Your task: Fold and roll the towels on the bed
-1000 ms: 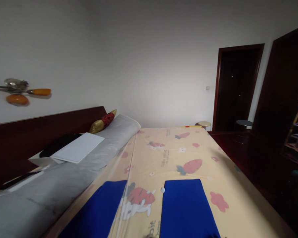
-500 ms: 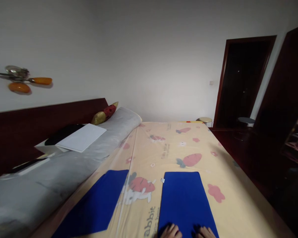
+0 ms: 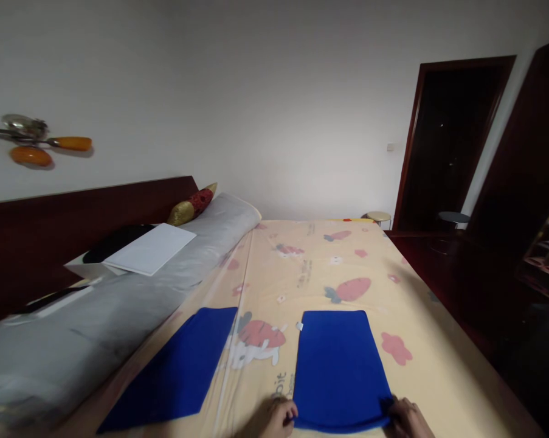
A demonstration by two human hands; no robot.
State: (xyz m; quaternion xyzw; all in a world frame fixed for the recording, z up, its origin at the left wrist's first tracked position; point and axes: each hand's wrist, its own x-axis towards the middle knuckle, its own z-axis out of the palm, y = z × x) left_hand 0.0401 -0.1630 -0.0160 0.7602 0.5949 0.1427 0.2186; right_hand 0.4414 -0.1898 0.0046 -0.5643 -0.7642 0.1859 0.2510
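A flat rectangle of blue cloth (image 3: 340,365) with a small white tag (image 3: 300,326) on its left edge lies on the bed, its near edge bowed and slightly lifted. My left hand (image 3: 279,417) is closed at the near left corner, fingers pinching the cloth. At the near right corner, my right hand (image 3: 408,417) is closed on the cloth too, its fingertips partly hidden. To the left, apart from both hands, a second blue cloth piece (image 3: 174,371) with slanted sides lies flat.
The bed has a cream sheet (image 3: 320,267) with carrot and rabbit prints. Along the headboard (image 3: 87,210) runs a grey bolster (image 3: 165,298), carrying a white flat board (image 3: 151,248) and a red-gold cushion (image 3: 193,205). Stools (image 3: 379,216) stand beyond the bed, near a dark doorway (image 3: 456,140).
My hands have moved apart, from resting over the near part of the right blue cloth to gripping its near corners. The near edge of that cloth now shows.
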